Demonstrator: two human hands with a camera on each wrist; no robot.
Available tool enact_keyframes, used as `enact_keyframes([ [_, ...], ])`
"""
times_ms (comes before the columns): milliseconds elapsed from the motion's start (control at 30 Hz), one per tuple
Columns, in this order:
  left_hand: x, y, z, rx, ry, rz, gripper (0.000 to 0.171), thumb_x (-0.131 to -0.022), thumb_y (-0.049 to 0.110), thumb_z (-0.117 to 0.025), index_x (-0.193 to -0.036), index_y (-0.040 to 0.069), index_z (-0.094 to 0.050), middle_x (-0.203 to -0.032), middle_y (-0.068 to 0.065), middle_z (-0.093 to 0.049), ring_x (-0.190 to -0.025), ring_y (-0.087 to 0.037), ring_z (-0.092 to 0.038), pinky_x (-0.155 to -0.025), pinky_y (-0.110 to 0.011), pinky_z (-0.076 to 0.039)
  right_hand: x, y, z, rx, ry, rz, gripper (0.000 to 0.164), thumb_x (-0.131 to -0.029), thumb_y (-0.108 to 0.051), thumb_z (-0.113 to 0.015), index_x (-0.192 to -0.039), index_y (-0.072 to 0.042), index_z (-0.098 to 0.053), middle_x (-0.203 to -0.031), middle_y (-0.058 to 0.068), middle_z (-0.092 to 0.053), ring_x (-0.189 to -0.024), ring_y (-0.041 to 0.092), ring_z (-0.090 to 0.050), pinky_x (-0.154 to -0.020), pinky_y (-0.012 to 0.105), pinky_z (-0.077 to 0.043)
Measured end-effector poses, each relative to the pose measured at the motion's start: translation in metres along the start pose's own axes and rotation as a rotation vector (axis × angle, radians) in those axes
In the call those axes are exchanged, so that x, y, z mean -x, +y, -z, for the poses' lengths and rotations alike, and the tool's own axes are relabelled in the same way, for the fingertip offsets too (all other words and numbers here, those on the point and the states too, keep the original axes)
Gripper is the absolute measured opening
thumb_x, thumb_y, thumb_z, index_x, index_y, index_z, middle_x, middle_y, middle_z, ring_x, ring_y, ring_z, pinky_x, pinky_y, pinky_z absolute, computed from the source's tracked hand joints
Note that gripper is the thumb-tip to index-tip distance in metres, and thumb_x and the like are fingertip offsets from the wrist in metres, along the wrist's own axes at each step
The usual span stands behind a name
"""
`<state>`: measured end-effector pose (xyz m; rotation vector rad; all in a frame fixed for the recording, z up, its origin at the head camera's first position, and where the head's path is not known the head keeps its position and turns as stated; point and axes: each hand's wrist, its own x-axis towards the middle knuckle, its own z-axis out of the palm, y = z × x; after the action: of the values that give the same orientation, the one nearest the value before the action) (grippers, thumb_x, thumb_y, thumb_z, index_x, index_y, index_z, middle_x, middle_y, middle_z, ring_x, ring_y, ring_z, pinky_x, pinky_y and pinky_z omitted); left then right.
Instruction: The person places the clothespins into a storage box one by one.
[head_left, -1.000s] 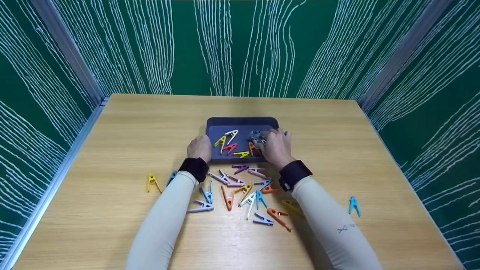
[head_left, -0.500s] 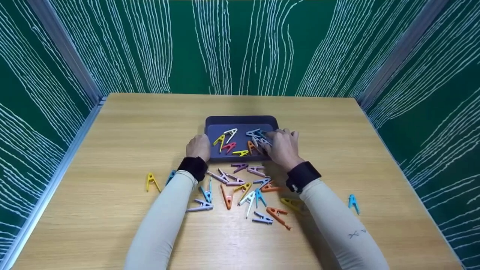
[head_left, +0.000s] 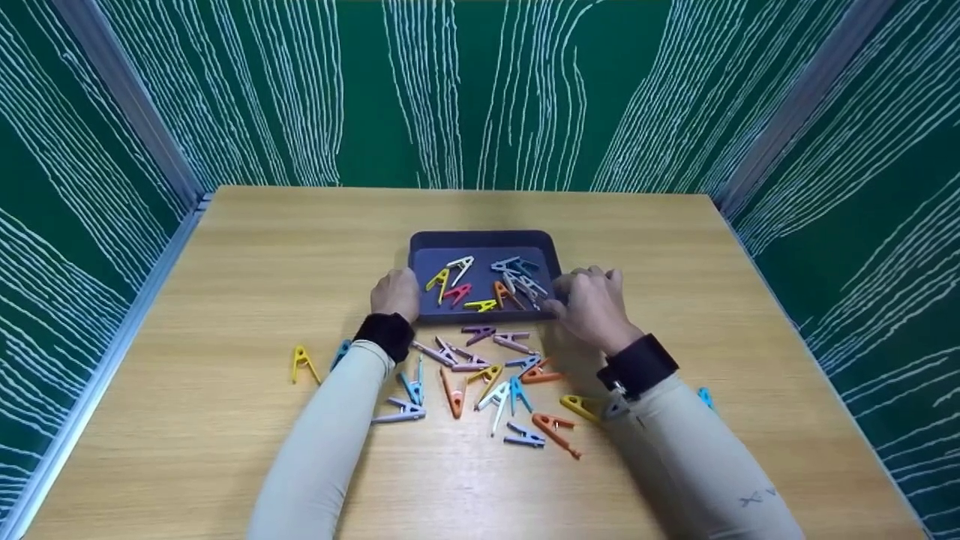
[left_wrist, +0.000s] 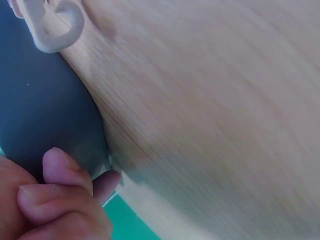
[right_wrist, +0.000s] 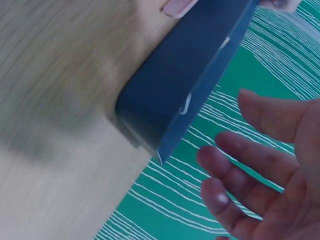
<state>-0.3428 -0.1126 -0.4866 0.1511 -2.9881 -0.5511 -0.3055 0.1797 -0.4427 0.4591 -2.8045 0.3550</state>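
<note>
At the left side of a dark shallow tray [head_left: 480, 238], my left hand [head_left: 395, 295] grips the tray wall with curled fingers; the left wrist view shows the fingertips [left_wrist: 62, 167] at the tray's corner. Beside the tray's right end, my right hand [head_left: 596, 306] holds nothing. Its fingers are parted and slightly bent in the right wrist view, apart from the tray wall [right_wrist: 160, 85]. Inside the tray lie a white clothespin [head_left: 462, 264], a red clothespin [head_left: 457, 294], an orange clothespin [head_left: 502, 292], two yellow ones and a grey-blue cluster [head_left: 517, 266] at the right.
Several loose clothespins lie on the wooden table [head_left: 225, 300] in front of the tray, among them a purple one [head_left: 478, 332] and an orange one [head_left: 454, 397]. A yellow clothespin [head_left: 301, 362] lies farther left. A blue one [head_left: 705, 396] is partly behind the right sleeve.
My right hand has let go of the grey-blue clothespins in the tray and moved right and towards me, out past the tray's right edge. My left hand has stayed at the tray's left side.
</note>
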Motion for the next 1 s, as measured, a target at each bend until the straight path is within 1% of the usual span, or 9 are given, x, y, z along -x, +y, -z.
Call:
enact_keyframes([
  [67,0.001,0.0,0.0,-0.003,0.0,-0.005,0.026,-0.086,0.003,-0.037,-0.086,0.003,-0.064,-0.087,-0.016,-0.063,-0.08,-0.031,-0.06,-0.066,-0.043,-0.047,0.006,0.004,0.004,0.013,-0.011,0.025,0.023,-0.067,-0.034,-0.072,-0.083,-0.018,-0.069,-0.077,-0.002,-0.063,-0.074,0.022,-0.048,-0.072,0.044,-0.023],
  [133,0.002,0.0,0.001,-0.005,0.0,-0.007,0.027,-0.086,0.002,-0.037,-0.085,0.002,-0.064,-0.087,-0.016,-0.063,-0.08,-0.031,-0.06,-0.066,-0.043,-0.047,0.012,0.009,0.007,0.021,-0.038,0.038,0.022,-0.065,-0.031,-0.073,-0.082,-0.017,-0.069,-0.074,-0.002,-0.062,-0.073,0.022,-0.049,-0.072,0.044,-0.024],
  [300,0.001,0.001,0.003,0.0,0.0,-0.003,0.028,-0.087,0.002,-0.036,-0.085,0.002,-0.064,-0.087,-0.017,-0.063,-0.079,-0.031,-0.06,-0.065,-0.043,-0.047,0.027,0.026,0.016,0.04,-0.147,0.045,0.026,-0.063,-0.02,-0.072,-0.089,-0.015,-0.069,-0.076,-0.001,-0.063,-0.074,0.023,-0.05,-0.072,0.046,-0.024],
  [400,0.001,0.001,0.004,0.001,0.0,-0.001,0.028,-0.086,0.003,-0.036,-0.084,0.002,-0.064,-0.087,-0.017,-0.063,-0.079,-0.031,-0.06,-0.065,-0.043,-0.047,0.035,0.037,0.023,0.041,-0.213,0.055,0.029,-0.06,-0.014,-0.072,-0.089,-0.015,-0.069,-0.078,-0.001,-0.064,-0.075,0.023,-0.051,-0.073,0.047,-0.023],
  [533,0.0,0.001,0.005,-0.001,0.005,0.002,0.028,-0.086,0.002,-0.036,-0.084,0.002,-0.064,-0.087,-0.017,-0.063,-0.078,-0.031,-0.06,-0.064,-0.043,-0.047,0.043,0.047,0.032,0.036,-0.304,0.052,0.03,-0.059,-0.015,-0.074,-0.088,-0.016,-0.069,-0.08,-0.001,-0.065,-0.074,0.021,-0.049,-0.072,0.046,-0.022],
  [633,0.0,0.001,0.005,0.0,0.005,-0.002,0.028,-0.086,0.002,-0.036,-0.084,0.002,-0.063,-0.087,-0.017,-0.063,-0.077,-0.031,-0.06,-0.064,-0.043,-0.047,0.049,0.054,0.037,0.042,-0.362,0.042,0.027,-0.059,-0.015,-0.075,-0.086,-0.017,-0.069,-0.078,-0.004,-0.063,-0.072,0.019,-0.047,-0.07,0.043,-0.021],
  [800,0.0,0.001,0.003,0.006,-0.006,-0.005,0.027,-0.087,0.003,-0.036,-0.084,0.003,-0.064,-0.087,-0.016,-0.063,-0.078,-0.031,-0.06,-0.064,-0.043,-0.047,0.058,0.062,0.038,0.072,-0.423,0.041,0.028,-0.057,-0.006,-0.07,-0.083,-0.019,-0.069,-0.075,-0.006,-0.06,-0.071,0.018,-0.047,-0.067,0.041,-0.021],
  [933,-0.001,0.001,0.002,0.011,-0.011,0.002,0.027,-0.087,0.003,-0.036,-0.084,0.003,-0.063,-0.087,-0.016,-0.063,-0.078,-0.03,-0.06,-0.064,-0.042,-0.047,0.064,0.068,0.034,0.097,-0.468,0.025,0.029,-0.055,-0.005,-0.071,-0.079,-0.021,-0.068,-0.073,-0.007,-0.06,-0.07,0.018,-0.046,-0.067,0.04,-0.021],
  [1000,-0.001,0.001,0.002,0.012,-0.01,0.003,0.028,-0.087,0.004,-0.036,-0.084,0.003,-0.063,-0.087,-0.016,-0.063,-0.078,-0.03,-0.06,-0.064,-0.042,-0.047,0.067,0.071,0.031,0.106,-0.484,0.02,0.027,-0.054,-0.007,-0.073,-0.076,-0.023,-0.067,-0.071,-0.008,-0.059,-0.068,0.017,-0.045,-0.066,0.04,-0.021],
])
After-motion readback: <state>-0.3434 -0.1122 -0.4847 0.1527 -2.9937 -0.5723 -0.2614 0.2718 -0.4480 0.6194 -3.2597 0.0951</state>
